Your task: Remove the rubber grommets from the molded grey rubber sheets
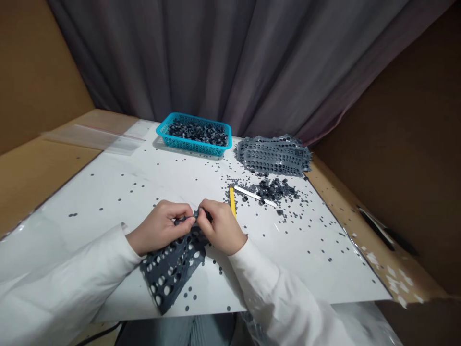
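Note:
A dark rubbery sheet (169, 269) full of round holes hangs from both hands over the front of the white table. My left hand (163, 226) pinches its top edge between thumb and fingers. Right beside it, my right hand (219, 226) is closed on the same edge, and the fingertips of the two hands nearly touch. Small dark discs lie scattered around. Just behind my right hand are a yellow stick (232, 202) and a white stick (255, 196).
A turquoise basket (196, 145) of dark pieces stands at the back. To its right lie stacked perforated sheets (275, 156), with a pile of black bits (277, 190) in front. Clear plastic bags (104, 139) lie back left. A dark tool (376, 228) rests at the right.

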The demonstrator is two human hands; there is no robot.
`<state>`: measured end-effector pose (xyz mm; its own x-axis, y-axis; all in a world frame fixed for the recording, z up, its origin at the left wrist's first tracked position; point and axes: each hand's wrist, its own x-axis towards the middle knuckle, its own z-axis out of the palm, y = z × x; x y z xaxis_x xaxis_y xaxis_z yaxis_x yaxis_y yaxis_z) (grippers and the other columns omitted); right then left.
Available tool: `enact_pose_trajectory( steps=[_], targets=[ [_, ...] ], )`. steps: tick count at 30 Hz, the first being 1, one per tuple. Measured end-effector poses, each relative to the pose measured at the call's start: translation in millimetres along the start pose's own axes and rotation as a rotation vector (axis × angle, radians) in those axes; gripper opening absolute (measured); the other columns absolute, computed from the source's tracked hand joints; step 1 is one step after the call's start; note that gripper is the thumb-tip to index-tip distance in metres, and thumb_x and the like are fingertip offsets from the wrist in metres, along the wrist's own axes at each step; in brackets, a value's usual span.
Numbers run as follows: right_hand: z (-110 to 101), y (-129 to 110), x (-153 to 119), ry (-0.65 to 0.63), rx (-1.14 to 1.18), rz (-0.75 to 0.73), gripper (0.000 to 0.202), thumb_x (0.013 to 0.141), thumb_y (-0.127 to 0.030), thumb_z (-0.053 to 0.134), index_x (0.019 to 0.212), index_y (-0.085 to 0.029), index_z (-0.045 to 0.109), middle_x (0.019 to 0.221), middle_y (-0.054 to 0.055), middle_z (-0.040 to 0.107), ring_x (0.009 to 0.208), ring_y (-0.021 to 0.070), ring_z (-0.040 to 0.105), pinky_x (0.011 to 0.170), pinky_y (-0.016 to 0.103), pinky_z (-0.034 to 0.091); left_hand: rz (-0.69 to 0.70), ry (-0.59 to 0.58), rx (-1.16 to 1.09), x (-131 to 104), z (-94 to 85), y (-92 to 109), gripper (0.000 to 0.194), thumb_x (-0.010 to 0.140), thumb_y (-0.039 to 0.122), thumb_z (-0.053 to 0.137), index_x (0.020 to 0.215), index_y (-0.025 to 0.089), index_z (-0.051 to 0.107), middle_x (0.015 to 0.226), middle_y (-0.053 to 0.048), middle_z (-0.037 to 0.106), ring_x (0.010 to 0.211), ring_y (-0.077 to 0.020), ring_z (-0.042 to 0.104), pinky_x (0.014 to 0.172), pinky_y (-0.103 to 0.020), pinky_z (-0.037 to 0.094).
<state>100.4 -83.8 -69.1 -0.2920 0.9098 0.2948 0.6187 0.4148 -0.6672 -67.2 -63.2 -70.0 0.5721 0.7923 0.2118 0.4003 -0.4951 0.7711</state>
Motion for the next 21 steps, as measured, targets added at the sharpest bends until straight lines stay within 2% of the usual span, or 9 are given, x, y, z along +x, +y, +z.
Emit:
enact_pose_trajectory(
  steps=[3,7,12,16,19,21],
  targets=[
    [-3.9,-1.3,1.2,0.035,0.055,0.013,0.018,0.082,-0.016,0.042,0.065,-0.017,0.049,0.056,-0.003,0.046,0.054,0.0099,0.043,0.056,0.021,0.032,-0.024,0.052,0.002,0.5,-1.4,3.1,0.022,0.079,0.026,0.049,0.061,0.016,0.055,0.049,0.006,0.046,0.046,-0.0072,0.04,0.046,-0.018,0.032],
    [-20.4,-5.5,0.4,-0.08,0.104,-0.142,0.018,0.088,-0.021,0.038,0.076,-0.017,0.051,0.067,0.0,0.052,0.064,0.0114,0.049,0.062,0.021,0.037,-0.027,0.085,0.005,3.3,-8.5,10.6,0.024,0.081,0.029,0.048,0.062,0.016,0.056,0.049,0.005,0.049,0.047,-0.0083,0.043,0.046,-0.018,0.033],
    [-42.6,-14.7,-1.7,-0.223,-0.109,-0.211,0.013,0.086,-0.024,0.044,0.076,-0.017,0.05,0.069,0.001,0.052,0.062,0.0123,0.046,0.059,0.022,0.034,0.054,-0.024,0.08,5.4,-19.2,21.5,0.022,0.081,0.028,0.049,0.066,0.016,0.058,0.052,0.005,0.05,0.049,-0.0084,0.044,0.051,-0.018,0.034],
    [-49.0,-15.2,5.4,-0.312,-0.228,-0.289,0.015,0.082,-0.021,0.046,0.068,-0.017,0.051,0.063,0.001,0.053,0.058,0.0116,0.044,0.057,0.022,0.031,0.121,-0.116,0.121,6.3,-19.2,28.4,0.022,0.081,0.025,0.047,0.061,0.017,0.055,0.05,0.006,0.044,0.047,-0.0075,0.04,0.05,-0.019,0.031],
    [-44.7,-9.8,17.4,-0.266,-0.316,-0.275,0.016,0.077,-0.019,0.048,0.063,-0.017,0.053,0.059,0.001,0.054,0.056,0.0116,0.044,0.055,0.023,0.029,0.1,-0.072,0.118,11.0,-13.9,24.6,0.026,0.08,0.024,0.045,0.056,0.016,0.05,0.048,0.006,0.04,0.047,-0.0077,0.038,0.049,-0.019,0.029],
    [-39.0,-4.2,27.4,-0.2,-0.375,-0.197,0.017,0.076,-0.02,0.048,0.063,-0.017,0.056,0.06,0.002,0.057,0.056,0.0121,0.046,0.056,0.023,0.029,0.056,-0.002,0.1,16.3,-9.5,17.1,0.026,0.079,0.025,0.044,0.055,0.016,0.048,0.049,0.006,0.039,0.048,-0.0081,0.037,0.05,-0.019,0.029]
  ],
)
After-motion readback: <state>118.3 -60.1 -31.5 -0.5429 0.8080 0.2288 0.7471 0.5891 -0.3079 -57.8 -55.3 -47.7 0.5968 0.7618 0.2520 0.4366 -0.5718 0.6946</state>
